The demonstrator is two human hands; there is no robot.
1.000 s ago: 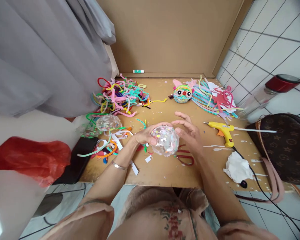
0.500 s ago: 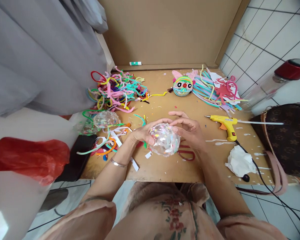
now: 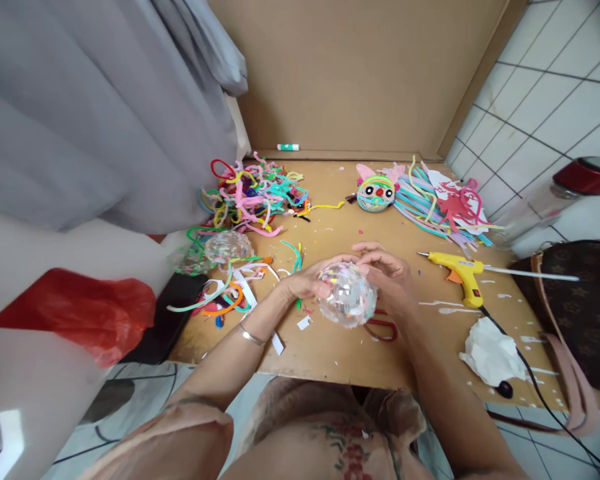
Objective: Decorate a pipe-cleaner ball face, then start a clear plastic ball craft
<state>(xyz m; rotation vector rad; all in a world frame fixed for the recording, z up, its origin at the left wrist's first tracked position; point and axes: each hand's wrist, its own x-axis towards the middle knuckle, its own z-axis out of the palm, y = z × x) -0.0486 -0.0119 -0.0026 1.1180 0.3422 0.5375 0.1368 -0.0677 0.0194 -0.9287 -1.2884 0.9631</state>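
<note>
A clear round ball (image 3: 349, 303), speckled with coloured bits, is held just above the table in front of me. My left hand (image 3: 307, 279) grips its left side, thumb on the near face and fingers behind. Curled against the ball's upper right is my right hand (image 3: 391, 275), its fingertips touching the surface. Red scissor handles (image 3: 384, 329) show on the table beneath that hand; the blades are hidden. Another clear speckled ball (image 3: 229, 247) lies to the left among loose pipe cleaners (image 3: 225, 293).
A pile of coloured pipe cleaners (image 3: 257, 197) lies at the back left. Farther right are a decorated ball with a face (image 3: 375, 193) and a pipe-cleaner bundle (image 3: 420, 207). A yellow glue gun (image 3: 457, 267), crumpled tissue (image 3: 493, 351), brown bag (image 3: 575, 307) and bottle (image 3: 540, 200) stand right.
The camera view has shifted, so the whole scene sits lower and farther right. Both hands remain on the ball, which has turned or tilted slightly.
</note>
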